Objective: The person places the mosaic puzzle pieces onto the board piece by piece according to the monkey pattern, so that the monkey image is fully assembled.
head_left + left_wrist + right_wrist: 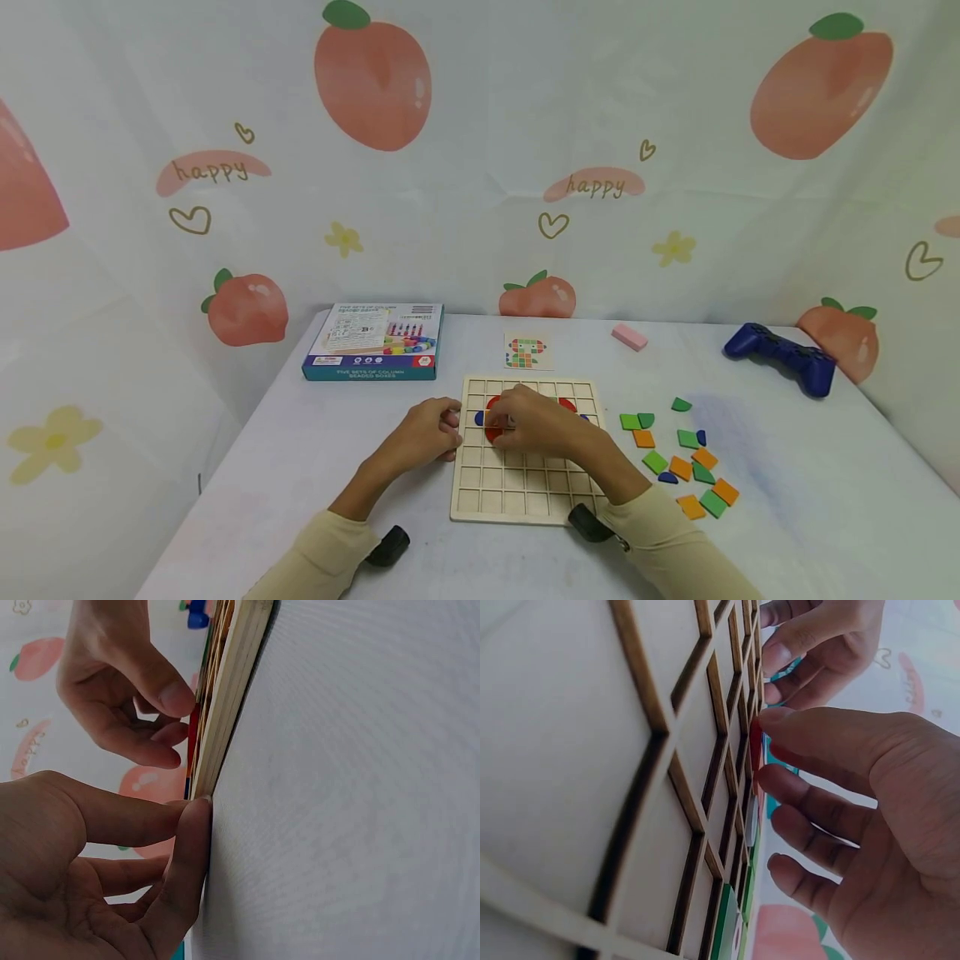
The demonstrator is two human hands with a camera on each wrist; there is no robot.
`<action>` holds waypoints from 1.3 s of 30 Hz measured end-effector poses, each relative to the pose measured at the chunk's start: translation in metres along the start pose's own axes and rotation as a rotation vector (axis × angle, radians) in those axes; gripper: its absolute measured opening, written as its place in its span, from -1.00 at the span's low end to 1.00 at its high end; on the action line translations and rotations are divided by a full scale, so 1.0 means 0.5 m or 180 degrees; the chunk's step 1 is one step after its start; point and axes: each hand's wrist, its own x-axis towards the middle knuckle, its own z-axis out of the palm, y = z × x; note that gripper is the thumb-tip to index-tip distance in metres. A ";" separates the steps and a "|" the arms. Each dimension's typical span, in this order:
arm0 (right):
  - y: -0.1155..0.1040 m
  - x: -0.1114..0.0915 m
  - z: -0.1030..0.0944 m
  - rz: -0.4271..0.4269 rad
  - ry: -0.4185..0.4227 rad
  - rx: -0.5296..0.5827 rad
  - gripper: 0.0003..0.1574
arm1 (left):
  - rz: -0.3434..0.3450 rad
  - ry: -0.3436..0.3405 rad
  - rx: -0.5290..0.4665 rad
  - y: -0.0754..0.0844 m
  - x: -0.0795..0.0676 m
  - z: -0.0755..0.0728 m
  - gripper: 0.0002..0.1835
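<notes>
A square wooden grid board (517, 502) lies flat in the middle of the table in the head view. At its left edge, my left hand (423, 435) pinches the rim between thumb and finger, plain in the left wrist view. Over the board's upper left squares my right hand (536, 421) bends down, thumb and fingertips around a red tile (755, 742) at the grid surface. Another red tile (567, 405) and a blue tile (480, 418) sit in the upper rows. The right hand hides part of the tiles in the head view.
Loose orange, green and blue tiles (680, 468) are scattered right of the board. Behind the board lies a pattern card (527, 352), with a boxed set (371, 373) at back left. A pink block (629, 337) and a blue game controller (780, 354) lie at back right.
</notes>
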 end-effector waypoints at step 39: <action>0.097 -0.088 -0.080 0.0652 0.0342 0.0450 -0.63 | 0.0018 0.0048 0.0123 0.001 -0.003 0.001 -0.43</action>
